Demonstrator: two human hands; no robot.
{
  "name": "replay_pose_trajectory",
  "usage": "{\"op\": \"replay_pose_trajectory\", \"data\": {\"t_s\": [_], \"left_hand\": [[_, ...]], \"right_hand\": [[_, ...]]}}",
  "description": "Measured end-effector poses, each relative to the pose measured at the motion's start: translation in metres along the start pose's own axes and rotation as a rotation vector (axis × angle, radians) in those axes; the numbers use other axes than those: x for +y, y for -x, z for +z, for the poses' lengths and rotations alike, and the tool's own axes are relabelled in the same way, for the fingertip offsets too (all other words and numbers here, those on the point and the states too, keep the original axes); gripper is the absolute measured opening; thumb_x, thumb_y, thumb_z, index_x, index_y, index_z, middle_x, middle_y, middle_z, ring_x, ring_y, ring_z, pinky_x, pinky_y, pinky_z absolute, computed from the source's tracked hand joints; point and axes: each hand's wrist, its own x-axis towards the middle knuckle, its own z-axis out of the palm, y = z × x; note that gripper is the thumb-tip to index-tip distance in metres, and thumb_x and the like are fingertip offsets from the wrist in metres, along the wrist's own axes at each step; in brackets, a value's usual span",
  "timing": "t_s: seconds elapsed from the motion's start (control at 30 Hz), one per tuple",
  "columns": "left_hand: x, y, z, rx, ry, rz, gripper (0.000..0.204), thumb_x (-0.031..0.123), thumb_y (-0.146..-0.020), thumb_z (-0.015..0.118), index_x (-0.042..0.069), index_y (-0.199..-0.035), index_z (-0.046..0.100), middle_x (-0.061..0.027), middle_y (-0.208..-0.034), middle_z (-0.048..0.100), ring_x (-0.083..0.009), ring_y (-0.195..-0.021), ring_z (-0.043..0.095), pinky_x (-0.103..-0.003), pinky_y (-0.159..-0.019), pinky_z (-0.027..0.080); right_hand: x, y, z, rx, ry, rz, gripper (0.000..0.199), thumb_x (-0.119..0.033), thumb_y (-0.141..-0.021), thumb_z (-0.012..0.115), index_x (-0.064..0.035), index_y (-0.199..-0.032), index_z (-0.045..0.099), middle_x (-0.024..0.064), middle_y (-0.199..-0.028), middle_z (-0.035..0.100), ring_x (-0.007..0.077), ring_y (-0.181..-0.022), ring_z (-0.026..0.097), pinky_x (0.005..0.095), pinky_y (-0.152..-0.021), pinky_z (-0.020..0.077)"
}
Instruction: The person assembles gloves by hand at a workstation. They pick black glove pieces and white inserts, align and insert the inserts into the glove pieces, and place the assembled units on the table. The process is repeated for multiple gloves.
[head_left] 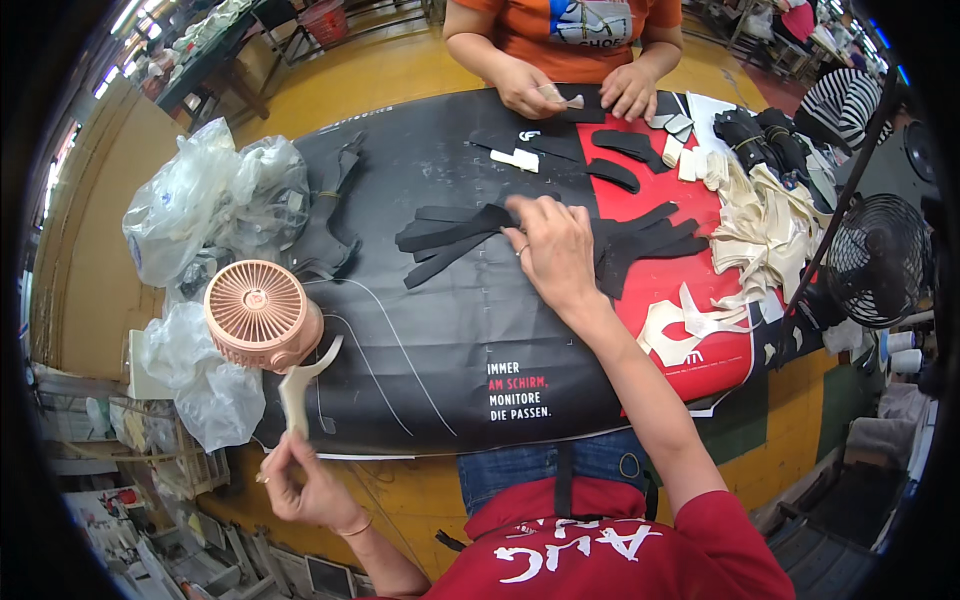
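Note:
My left hand (312,488) is off the table's near left edge, thumb and fingers pinched on the lower end of a cream, curved cut piece (294,400). The piece stands up beside a pink desk fan (257,312), its forked tip toward the fan's base. Over the middle of the table my right hand (556,250) reaches out, fingers bent down onto a fanned bunch of black fabric strips (448,236). Its fingertips are at the strips' right end; whether they grip one is hidden. More black strips (640,240) lie just right of that hand.
Clear plastic bags (215,200) and dark curved pieces (330,215) crowd the left side. Cream pieces (765,225) pile up at the right, near a black fan (878,260). Across the table (400,330), a co-worker's hands (530,92) hold a small pale piece.

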Motion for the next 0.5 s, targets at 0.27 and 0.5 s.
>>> {"op": "replay_pose_trajectory", "data": {"t_s": [0.27,0.5], "left_hand": [[0.028,-0.005,-0.004,-0.182,-0.129,0.246,0.011,-0.005,-0.081,0.076,0.001,-0.088,0.071,-0.007,-0.081,0.069,-0.0172,-0.075,0.063,-0.031,-0.072,0.048],[0.029,0.031,0.059,-0.597,0.121,-0.056,0.005,-0.001,-0.087,0.072,-0.003,-0.091,0.071,-0.0089,-0.083,0.069,-0.0155,-0.072,0.065,-0.027,-0.063,0.05]], "right_hand": [[-0.031,0.045,-0.071,-0.206,-0.568,0.198,0.016,-0.015,-0.084,0.076,-0.0036,-0.093,0.07,0.0074,-0.078,0.065,0.0237,-0.07,0.063,0.0344,-0.068,0.0463],[-0.019,0.104,-0.075,-0.295,-0.151,0.358,0.031,-0.02,-0.086,0.075,-0.0042,-0.111,0.066,0.0124,-0.088,0.066,0.0303,-0.073,0.065,0.0387,-0.064,0.0504]]}}
